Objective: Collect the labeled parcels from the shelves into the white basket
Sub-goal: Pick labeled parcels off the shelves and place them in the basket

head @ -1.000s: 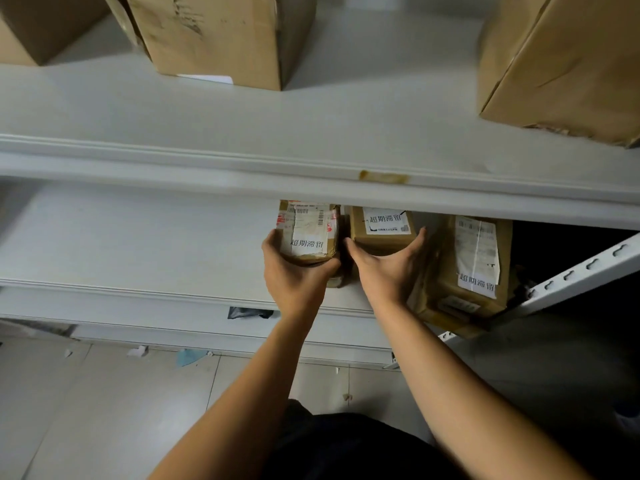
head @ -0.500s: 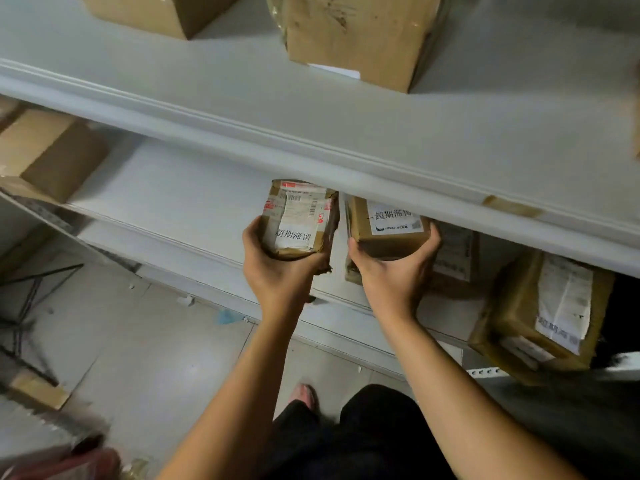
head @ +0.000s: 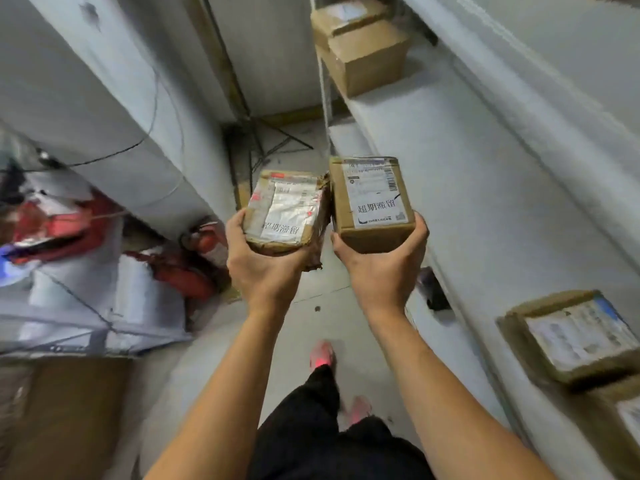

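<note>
My left hand [head: 265, 261] grips a worn, taped cardboard parcel [head: 287, 211] with a white label on top. My right hand [head: 379, 268] grips a cleaner brown parcel [head: 370, 199] that carries a barcode label. Both parcels are held side by side in front of me, above the floor of the aisle, clear of the shelf [head: 467, 188] on my right. Another labeled parcel [head: 575, 336] lies on that shelf at the right edge. The white basket is not in view.
Brown boxes [head: 363, 53] sit at the far end of the shelf. A white wall or pillar [head: 114, 109] stands at left, with red fire extinguishers [head: 204, 244] and blurred clutter [head: 69, 271] at its foot. My feet [head: 322, 355] are on the grey floor of the aisle.
Both hands have lifted their parcels off the lower shelf and out into the aisle. My view has swung left, away from the shelf and along the aisle.
</note>
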